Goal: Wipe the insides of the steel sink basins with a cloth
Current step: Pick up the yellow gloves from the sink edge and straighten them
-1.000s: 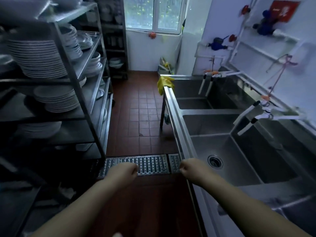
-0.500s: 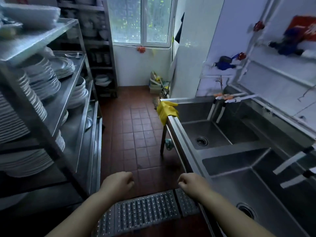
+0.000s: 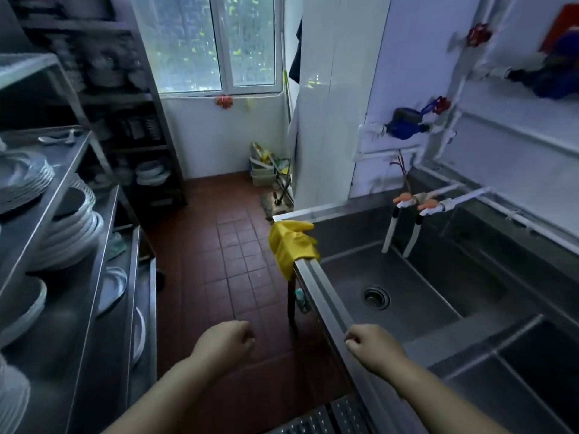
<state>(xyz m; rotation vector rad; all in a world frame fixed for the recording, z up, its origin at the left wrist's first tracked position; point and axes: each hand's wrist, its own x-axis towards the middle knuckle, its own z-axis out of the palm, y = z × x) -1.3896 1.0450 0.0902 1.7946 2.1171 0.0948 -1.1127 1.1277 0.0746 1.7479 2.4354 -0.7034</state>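
Sink basins [image 3: 391, 277] of steel line the right wall; yellow rubber gloves [image 3: 293, 242] drape over the front rim at the far corner. Left hand [image 3: 224, 341] and right hand [image 3: 372, 346] are curled into fists, holding nothing, the right over the front rim

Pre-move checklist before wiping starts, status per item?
1. Cloth in hand: not ok. Left hand and right hand are curled and hold nothing.
2. Cloth located: cannot tell. Only a yellow glove shows, draped over the sink's rim.
3. Far basin free of items: ok.
4. Drain visible: ok.
5. Taps off: ok, no water seen.
6. Near basin free: cannot tell, partly out of view.
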